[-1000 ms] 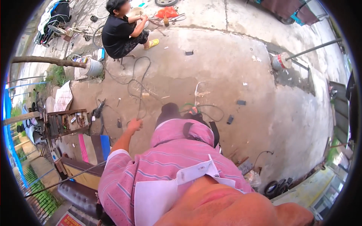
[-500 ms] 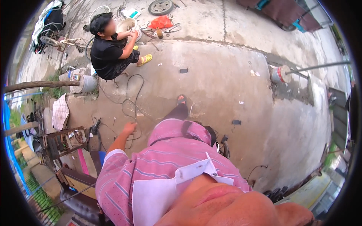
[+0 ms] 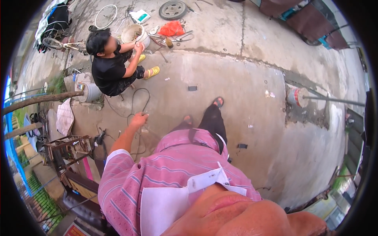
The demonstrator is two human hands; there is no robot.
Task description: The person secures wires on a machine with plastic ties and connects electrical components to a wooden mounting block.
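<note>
My left hand (image 3: 138,119) hangs out to my left above the concrete ground, its fingers curled in. A tiny pale spot shows at the fingertips; what they hold, if anything, is too small to name. Below and beyond this hand, a dark cable (image 3: 149,98) lies in loose loops on the ground. My right hand and forearm are out of sight behind my body. I am on foot, with my right sandal (image 3: 218,102) ahead of the other.
Ahead on the left, a person in black (image 3: 112,63) sits low, hands together beside a bucket (image 3: 134,33) with things in it. A wheel (image 3: 172,10), red plastic bag (image 3: 172,28) and tools lie beyond. Posts stand in concrete bases (image 3: 91,92) on both sides; a wooden frame (image 3: 71,151) stands left.
I have moved forward, and my right foot has swung ahead. My left hand has swung forward. The ground items at my right now appear lower in the picture.
</note>
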